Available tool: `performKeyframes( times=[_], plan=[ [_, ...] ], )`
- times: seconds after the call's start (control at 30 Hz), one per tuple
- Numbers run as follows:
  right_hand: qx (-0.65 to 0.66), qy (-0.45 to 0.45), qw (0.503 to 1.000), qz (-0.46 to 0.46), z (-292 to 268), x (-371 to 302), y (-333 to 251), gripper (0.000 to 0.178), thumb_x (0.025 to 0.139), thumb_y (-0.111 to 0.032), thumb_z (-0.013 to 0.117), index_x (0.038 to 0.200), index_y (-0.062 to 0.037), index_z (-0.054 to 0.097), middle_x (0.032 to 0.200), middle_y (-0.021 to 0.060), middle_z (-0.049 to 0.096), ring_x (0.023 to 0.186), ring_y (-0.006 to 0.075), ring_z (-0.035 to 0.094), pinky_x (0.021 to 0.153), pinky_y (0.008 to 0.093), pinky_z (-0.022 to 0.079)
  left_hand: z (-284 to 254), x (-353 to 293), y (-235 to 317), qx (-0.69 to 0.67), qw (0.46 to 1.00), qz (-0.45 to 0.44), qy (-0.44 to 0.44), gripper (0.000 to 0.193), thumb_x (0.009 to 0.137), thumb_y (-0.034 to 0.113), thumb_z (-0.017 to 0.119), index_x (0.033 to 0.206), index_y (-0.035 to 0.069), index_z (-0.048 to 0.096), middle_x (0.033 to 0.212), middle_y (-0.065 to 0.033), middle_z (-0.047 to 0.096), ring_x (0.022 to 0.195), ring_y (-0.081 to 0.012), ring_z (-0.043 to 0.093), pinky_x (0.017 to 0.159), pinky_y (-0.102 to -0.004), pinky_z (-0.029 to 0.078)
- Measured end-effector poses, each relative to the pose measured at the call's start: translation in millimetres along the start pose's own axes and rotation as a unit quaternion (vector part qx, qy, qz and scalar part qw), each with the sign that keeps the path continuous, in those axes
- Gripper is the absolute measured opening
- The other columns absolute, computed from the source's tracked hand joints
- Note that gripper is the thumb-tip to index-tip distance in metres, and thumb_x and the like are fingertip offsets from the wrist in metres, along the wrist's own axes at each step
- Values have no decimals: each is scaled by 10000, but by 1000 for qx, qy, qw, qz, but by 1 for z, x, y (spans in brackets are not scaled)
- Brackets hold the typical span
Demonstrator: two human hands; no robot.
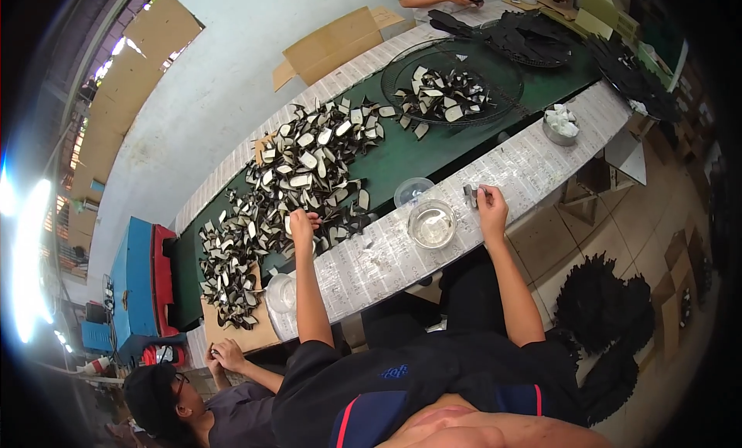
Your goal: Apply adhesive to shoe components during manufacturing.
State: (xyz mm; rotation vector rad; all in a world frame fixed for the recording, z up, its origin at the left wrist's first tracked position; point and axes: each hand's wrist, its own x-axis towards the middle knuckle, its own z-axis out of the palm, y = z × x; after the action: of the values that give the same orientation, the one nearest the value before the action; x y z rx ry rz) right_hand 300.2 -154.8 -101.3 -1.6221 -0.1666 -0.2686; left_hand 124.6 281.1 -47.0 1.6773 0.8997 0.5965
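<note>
A large heap of small black pieces with pale rounded faces (309, 161) spreads along the green belt of the work table. Over the near edge of this heap is my left hand (303, 224), its fingers closed; what they hold, if anything, is too small to make out. Farther right, above the patterned table edge, my right hand (493, 210) pinches a small dark grey piece (471, 193) between thumb and fingers. Between the hands stands a clear round bowl (432, 224), with a clear shallow dish (413, 191) just behind it.
More pieces lie in a round wire tray (516, 93) farther along the belt. A metal tin of white bits (561, 125) stands at the right. Another clear bowl (282, 293) is left of my left forearm. Co-workers sit at lower left and at the far side. Black bundles (603, 305) lie on the floor.
</note>
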Motion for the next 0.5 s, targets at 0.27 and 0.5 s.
performKeyframes(
  times=[0.27,0.5],
  plan=[
    [0,9,1000,-9,-4,1,3,160,935,-112,636,1023,21,648,865,72,668,742,116,630,658,260,507,11,-9,1,153,982,94,61,397,1012,336,438,986,-39,566,764,-125,671,565,-195,628,520,-331,474],
    [6,16,1000,-22,-5,2,12,149,922,-94,642,1011,26,647,886,89,655,729,131,630,643,267,512,38,-21,10,394,900,132,131,330,890,216,677,1118,31,528,1021,-136,605,908,-323,615,750,-415,482]
  ],
)
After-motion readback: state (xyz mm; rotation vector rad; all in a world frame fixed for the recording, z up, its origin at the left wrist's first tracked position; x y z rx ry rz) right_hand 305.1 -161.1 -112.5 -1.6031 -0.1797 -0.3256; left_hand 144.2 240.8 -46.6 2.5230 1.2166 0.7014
